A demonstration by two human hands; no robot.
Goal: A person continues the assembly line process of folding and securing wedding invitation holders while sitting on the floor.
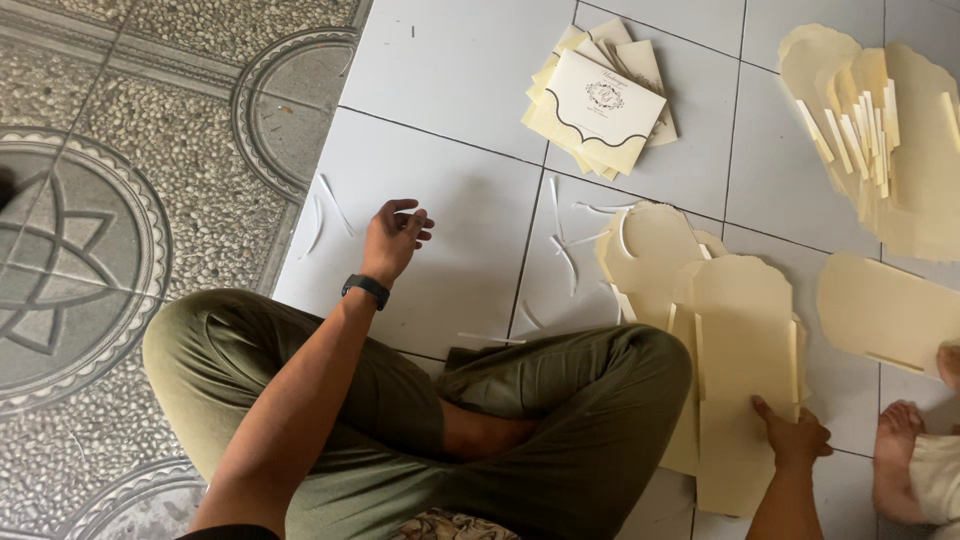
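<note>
My left hand [395, 238] hovers over the white tiled floor [450, 190] with its fingers loosely curled and nothing in it. A black wristband [366, 289] sits on that wrist. Thin white paper strips [336, 207] lie just left of the hand. My right hand [795, 436] presses flat on a cream unfolded envelope sheet [745, 345] at the lower right, part of an overlapping pile [650, 250]. My crossed legs in olive trousers [560, 400] fill the bottom of the view.
A stack of finished cream envelopes [600, 105] with a dark printed emblem lies at the top middle. More cream sheets with strips [880, 130] are heaped at the top right. Another person's bare foot [900, 470] rests at the lower right. Patterned pebble flooring [110, 220] lies left.
</note>
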